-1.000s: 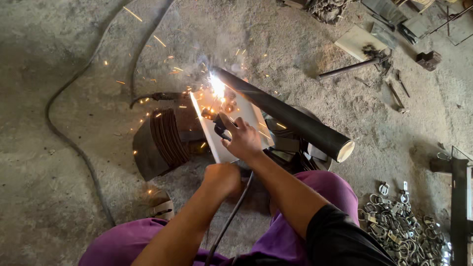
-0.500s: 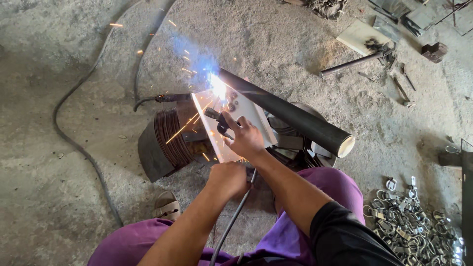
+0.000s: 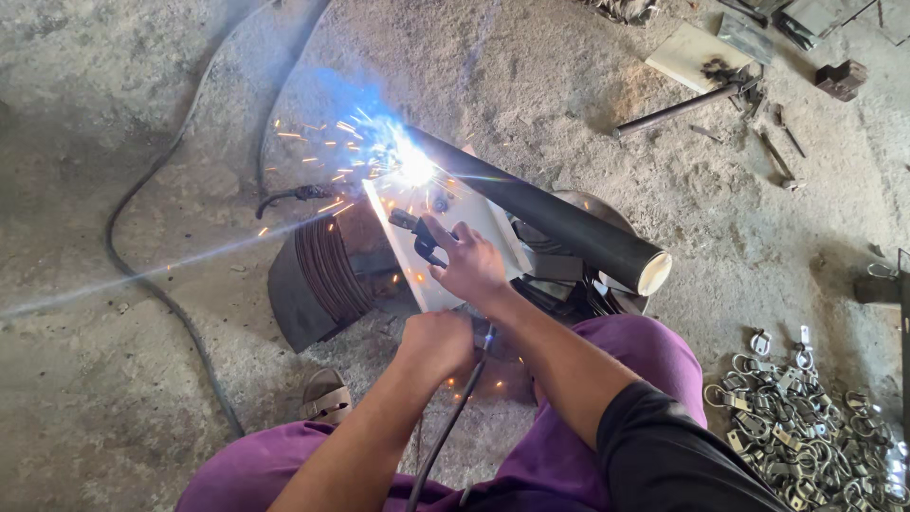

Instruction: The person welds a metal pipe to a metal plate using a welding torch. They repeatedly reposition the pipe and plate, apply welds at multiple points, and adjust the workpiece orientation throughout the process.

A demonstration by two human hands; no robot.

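You are mid-weld: right hand (image 3: 469,270) clenched on the electrode holder (image 3: 417,234), left hand (image 3: 438,343) clenched around its cable (image 3: 445,427), arc at the black pipe's (image 3: 550,220) far end over the floor; next calls for steady feed.

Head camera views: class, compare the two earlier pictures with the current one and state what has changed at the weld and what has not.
The arc has flared from orange sparks into a bright blue-white glare with bluish smoke. The right hand keeps its grip on the electrode holder at the same spot; the left hand stays closed beside the cable. Nothing was picked up or released. The black pipe, metal plate and pile of metal rings lie as before.
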